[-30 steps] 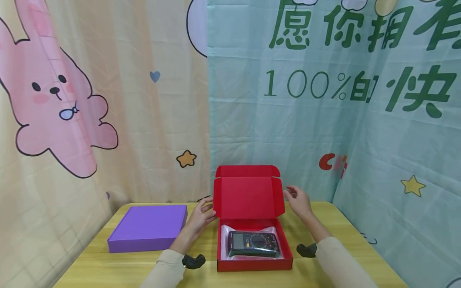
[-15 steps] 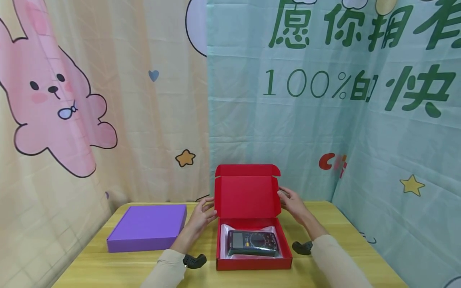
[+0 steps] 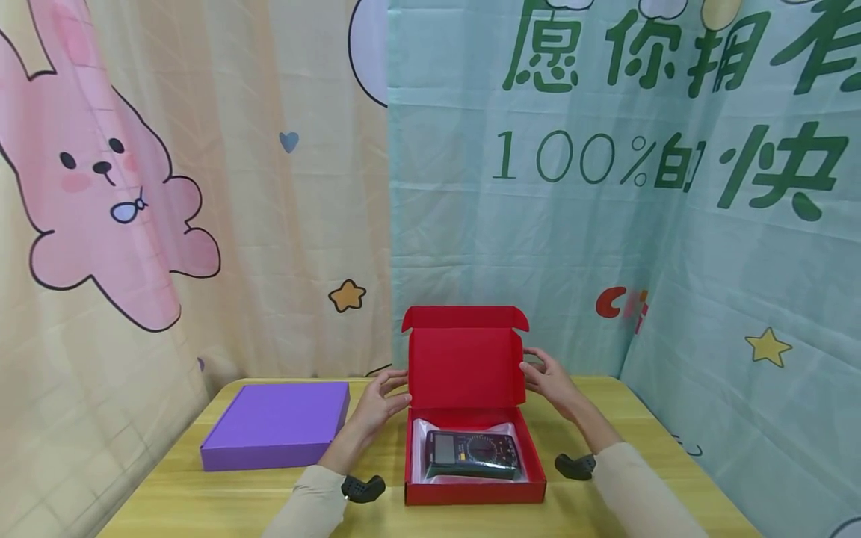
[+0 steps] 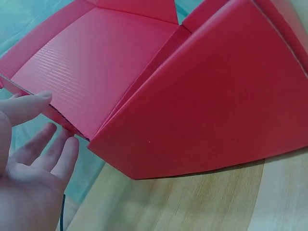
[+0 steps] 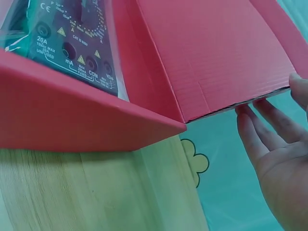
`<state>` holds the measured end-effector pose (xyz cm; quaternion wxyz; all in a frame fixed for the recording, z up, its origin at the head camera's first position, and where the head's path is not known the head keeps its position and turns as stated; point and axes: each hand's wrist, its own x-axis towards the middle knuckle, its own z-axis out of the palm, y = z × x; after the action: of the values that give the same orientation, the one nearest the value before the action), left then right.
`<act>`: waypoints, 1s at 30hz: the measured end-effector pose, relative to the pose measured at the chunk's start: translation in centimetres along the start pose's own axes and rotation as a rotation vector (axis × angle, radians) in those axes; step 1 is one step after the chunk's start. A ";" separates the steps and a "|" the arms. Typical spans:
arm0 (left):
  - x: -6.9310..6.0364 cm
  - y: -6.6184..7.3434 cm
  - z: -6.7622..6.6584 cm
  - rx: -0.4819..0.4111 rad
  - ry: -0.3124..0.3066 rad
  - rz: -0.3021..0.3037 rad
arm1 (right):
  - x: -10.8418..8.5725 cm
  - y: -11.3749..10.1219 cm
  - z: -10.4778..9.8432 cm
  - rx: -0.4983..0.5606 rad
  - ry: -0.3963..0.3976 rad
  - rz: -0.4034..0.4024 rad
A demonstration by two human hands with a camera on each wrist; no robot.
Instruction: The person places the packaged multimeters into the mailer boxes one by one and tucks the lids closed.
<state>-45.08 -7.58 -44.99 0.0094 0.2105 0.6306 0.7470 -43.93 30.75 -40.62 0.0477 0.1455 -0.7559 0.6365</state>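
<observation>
A red cardboard box stands on the table with its lid raised at the back. Inside it, a dark multimeter lies on its side in clear plastic wrapping. My left hand holds the lid's left edge; in the left wrist view its thumb lies over the inner face while the other fingers are behind. At the lid's right edge is my right hand. Its fingers touch the underside of that edge in the right wrist view, with the thumb at the inner side.
A closed purple box sits on the wooden table to the left of the red box. Printed curtains hang close behind and beside the table. Each wrist carries a small black device.
My right hand has moved left onto the lid's right edge. My left hand has shifted slightly right. The lid's side flaps, spread outward before, are now turned in; the multimeter has not moved.
</observation>
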 end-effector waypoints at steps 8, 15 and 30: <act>-0.3 0.4 -0.2 0.040 -0.065 -0.004 | -0.5 -0.5 -0.3 -0.088 -0.039 -0.042; -0.5 0.6 -0.4 0.103 -0.115 0.014 | -1.2 -1.0 -0.4 -0.180 -0.055 -0.094; -1.0 0.6 -0.5 0.183 -0.155 0.005 | -2.7 -1.0 -0.8 -0.225 -0.090 -0.140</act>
<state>-44.20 -8.42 -44.81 0.0370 0.2689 0.6931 0.6678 -41.12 31.81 -40.20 0.0739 0.2202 -0.8118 0.5357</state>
